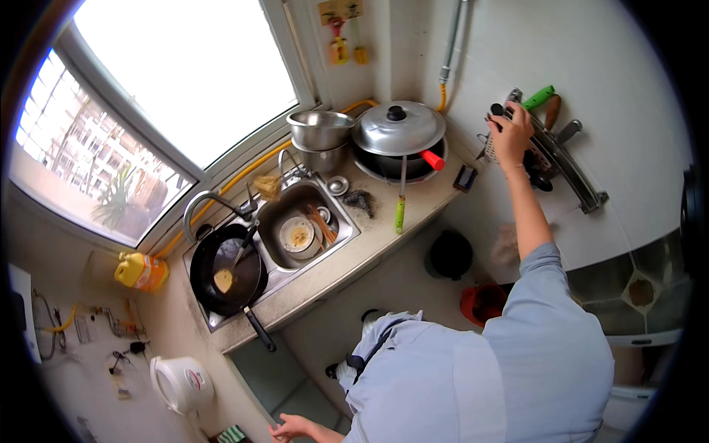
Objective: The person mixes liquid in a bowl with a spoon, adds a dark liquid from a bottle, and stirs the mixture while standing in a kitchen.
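Observation:
My right hand (512, 135) is raised to a metal knife rack (570, 169) on the white wall. Its fingers are bent around a small dark piece by the rack's perforated holder; whether they grip it is unclear. Handles stick out of the rack: a green one (538, 98), a brown wooden one (552, 112) and a grey one (569, 132). Low in the picture, my left hand (292, 426) hangs near the counter's edge, fingers apart, holding nothing. A black wok (205, 277) lies over the left sink basin, with a spatula (246, 243) and a yellowish piece inside.
Bowls and chopsticks lie in the right sink basin (271, 221). Behind it stand steel bowls (320, 130) and a lidded pan (399, 130); a green-handled utensil (400, 213) juts over the counter. A black bin (448, 255), red bucket (482, 304), white bucket (180, 385) and yellow jug (141, 271) are around.

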Available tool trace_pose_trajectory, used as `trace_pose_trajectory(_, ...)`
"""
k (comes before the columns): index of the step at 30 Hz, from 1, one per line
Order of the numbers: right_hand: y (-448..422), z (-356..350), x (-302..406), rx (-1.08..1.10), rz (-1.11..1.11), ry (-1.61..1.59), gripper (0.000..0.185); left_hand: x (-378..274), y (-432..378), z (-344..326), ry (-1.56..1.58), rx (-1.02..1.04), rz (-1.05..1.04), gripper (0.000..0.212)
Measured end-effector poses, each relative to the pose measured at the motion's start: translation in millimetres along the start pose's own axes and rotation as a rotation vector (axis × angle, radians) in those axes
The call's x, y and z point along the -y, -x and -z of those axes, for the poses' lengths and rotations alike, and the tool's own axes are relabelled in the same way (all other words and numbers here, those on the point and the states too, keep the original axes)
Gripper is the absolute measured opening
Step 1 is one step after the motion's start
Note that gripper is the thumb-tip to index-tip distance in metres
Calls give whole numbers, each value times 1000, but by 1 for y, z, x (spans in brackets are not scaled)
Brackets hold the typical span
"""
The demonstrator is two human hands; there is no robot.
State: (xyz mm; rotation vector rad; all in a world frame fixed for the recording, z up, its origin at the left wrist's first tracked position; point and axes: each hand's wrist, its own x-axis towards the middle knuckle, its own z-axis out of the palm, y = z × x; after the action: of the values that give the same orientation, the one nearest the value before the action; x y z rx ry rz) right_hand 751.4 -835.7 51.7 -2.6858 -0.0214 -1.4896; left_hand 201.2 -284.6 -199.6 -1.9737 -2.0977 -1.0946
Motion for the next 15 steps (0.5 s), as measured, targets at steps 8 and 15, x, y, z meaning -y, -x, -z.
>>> trace_pose_trajectory(8,-4,-4,-68,-50,240,55,11,-78,4,30,326,164,58,49)
trace_pose_trajectory(15,-43,60,162,-353,128,-903,15,-146,-3,68,661,451,149,40)
